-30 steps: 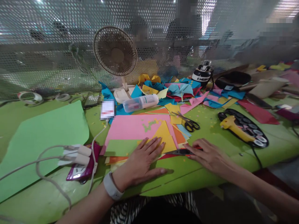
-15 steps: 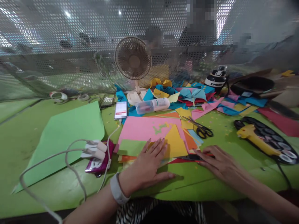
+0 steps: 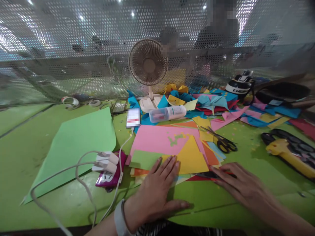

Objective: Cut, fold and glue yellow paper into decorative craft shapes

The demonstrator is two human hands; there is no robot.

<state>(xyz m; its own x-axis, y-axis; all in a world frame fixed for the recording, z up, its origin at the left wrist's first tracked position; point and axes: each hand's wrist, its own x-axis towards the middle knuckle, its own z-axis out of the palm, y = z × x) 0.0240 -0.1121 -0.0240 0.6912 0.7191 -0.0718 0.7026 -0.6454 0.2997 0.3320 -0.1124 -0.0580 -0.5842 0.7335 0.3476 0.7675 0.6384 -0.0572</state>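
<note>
My left hand (image 3: 159, 183) lies flat with fingers spread, its fingertips on a green paper sheet (image 3: 145, 160) and the edge of a yellow paper piece (image 3: 193, 157). Beneath these are a pink sheet (image 3: 157, 136) and other layered papers. My right hand (image 3: 242, 186) is at the stack's lower right corner, fingers bent around dark-bladed scissors (image 3: 205, 175) with red on the handle. The blades point left along the yellow paper's lower edge; the handle is mostly hidden by the fingers. A second pair of black scissors (image 3: 225, 144) lies beyond, untouched.
Around the stack are a fan (image 3: 149, 62), a clear bottle (image 3: 167, 113), a phone (image 3: 133, 117), plugs on a purple pack (image 3: 108, 180), a large green sheet (image 3: 83, 137), a yellow glue gun (image 3: 290, 154) and heaped coloured paper (image 3: 209, 103). Cables cross the left side.
The whole view has shifted, so the items appear farther right and slightly lower. Both hands stay in about the same place on the papers.
</note>
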